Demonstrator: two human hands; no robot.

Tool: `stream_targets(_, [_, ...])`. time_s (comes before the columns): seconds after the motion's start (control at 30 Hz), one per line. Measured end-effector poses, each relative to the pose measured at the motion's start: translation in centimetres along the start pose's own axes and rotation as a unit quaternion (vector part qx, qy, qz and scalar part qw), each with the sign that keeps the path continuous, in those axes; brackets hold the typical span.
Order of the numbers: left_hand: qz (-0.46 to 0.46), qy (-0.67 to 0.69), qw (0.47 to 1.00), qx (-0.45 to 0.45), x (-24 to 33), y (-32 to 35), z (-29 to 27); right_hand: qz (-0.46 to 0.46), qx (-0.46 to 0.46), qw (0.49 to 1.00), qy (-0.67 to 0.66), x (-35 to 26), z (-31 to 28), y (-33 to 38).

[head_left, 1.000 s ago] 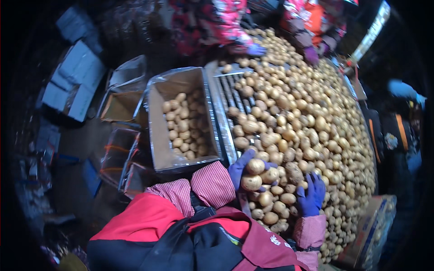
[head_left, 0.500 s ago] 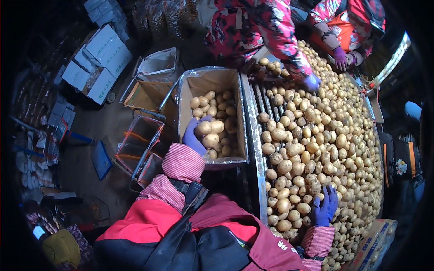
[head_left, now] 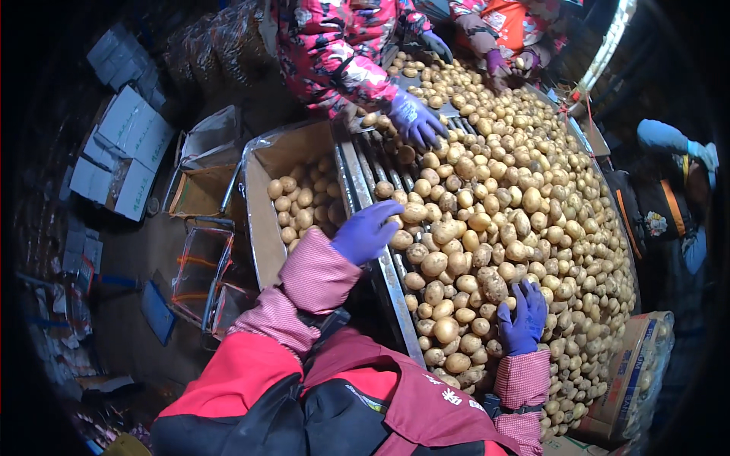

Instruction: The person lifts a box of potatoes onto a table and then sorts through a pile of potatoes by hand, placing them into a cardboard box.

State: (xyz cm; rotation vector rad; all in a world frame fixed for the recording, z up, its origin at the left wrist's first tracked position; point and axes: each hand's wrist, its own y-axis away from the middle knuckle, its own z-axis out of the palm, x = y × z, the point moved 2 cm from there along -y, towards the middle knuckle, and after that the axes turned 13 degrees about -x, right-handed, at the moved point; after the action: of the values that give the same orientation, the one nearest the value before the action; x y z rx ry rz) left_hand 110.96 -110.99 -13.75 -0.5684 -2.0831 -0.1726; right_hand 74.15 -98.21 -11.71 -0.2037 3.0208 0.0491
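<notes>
- Purple-gloved left hand (head_left: 367, 232) is hovering by the grey metal rim (head_left: 404, 315), fingers loosely parted.
- Purple-gloved right hand (head_left: 523, 319) is resting, fingers spreading, on heaped round tan potatoes (head_left: 532, 201).

Purple gloves (head_left: 523, 319); sleeves (head_left: 319, 270) – pink-checked

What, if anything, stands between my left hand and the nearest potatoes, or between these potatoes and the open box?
Nothing visible stands between your left hand and the nearest potatoes. Between these potatoes and the open box lie your hand itself, the table's metal rim and the box's right wall.
</notes>
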Motion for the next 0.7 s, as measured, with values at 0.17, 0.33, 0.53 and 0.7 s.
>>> stream_targets(0.17, [-0.053, -0.268, 0.948, -0.165, -0.6, -6.7, 4.5, 0.007, 0.000, 1.000, -0.015, 0.1, 0.0, 0.2])
stream_targets(0.33, [-0.081, -0.082, 0.981, -0.153, -0.6, -7.5, 5.8, 0.029, 0.000, 0.999, -0.022, 0.2, 0.2, 0.1])
stream_targets(0.53, [-0.100, -0.222, 0.935, -0.259, 4.2, -2.9, 6.7, 0.015, 0.021, 0.999, -0.020, 0.3, 0.1, 0.0])
stream_targets(0.7, [-0.105, -0.200, 0.910, -0.348, 5.3, -4.8, 7.1, 0.021, 0.018, 0.999, -0.020, 0.0, 0.0, -0.5])
